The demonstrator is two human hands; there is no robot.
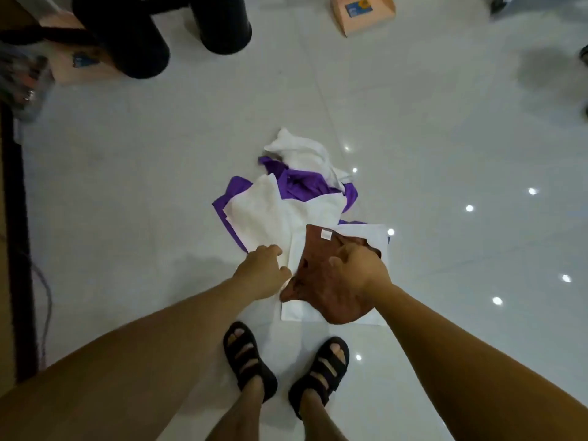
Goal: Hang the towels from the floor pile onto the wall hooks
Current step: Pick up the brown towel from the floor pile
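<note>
Head view, looking straight down at a glossy white tiled floor (445, 154). The towel pile (296, 198) lies just ahead of two sandalled feet (283, 367): white and purple cloths tumbled together, their edges overlapping so that single pieces are hard to tell apart. The right hand (356, 265) grips a brown towel (321, 281), fingers closed into its bunched top, and the cloth hides part of a flat white sheet beneath. The left hand (264, 265) rests on a white towel (264, 214); its fingers curl under out of sight, so its hold cannot be judged. No wall hooks appear. Dark blurred cylinders (159, 30) and a cardboard box (362, 12) are cut off at the top edge.
</note>
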